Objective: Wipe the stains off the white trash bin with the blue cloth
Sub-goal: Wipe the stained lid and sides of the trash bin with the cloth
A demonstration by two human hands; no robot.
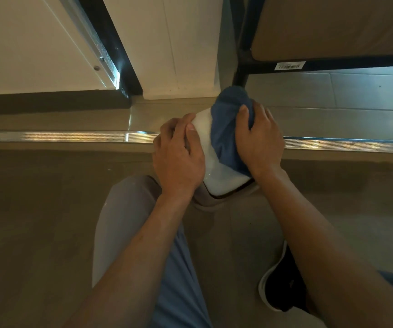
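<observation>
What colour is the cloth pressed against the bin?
Blue: the cloth is a plain mid-blue, seen in the head view, held by the right hand against the white bin.

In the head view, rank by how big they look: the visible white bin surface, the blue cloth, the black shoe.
1. blue cloth, largest by a little.
2. black shoe, close behind; it sits nearer the camera and an arm covers part of it, so this is unsure.
3. white trash bin, mostly hidden by hands and cloth.
</observation>
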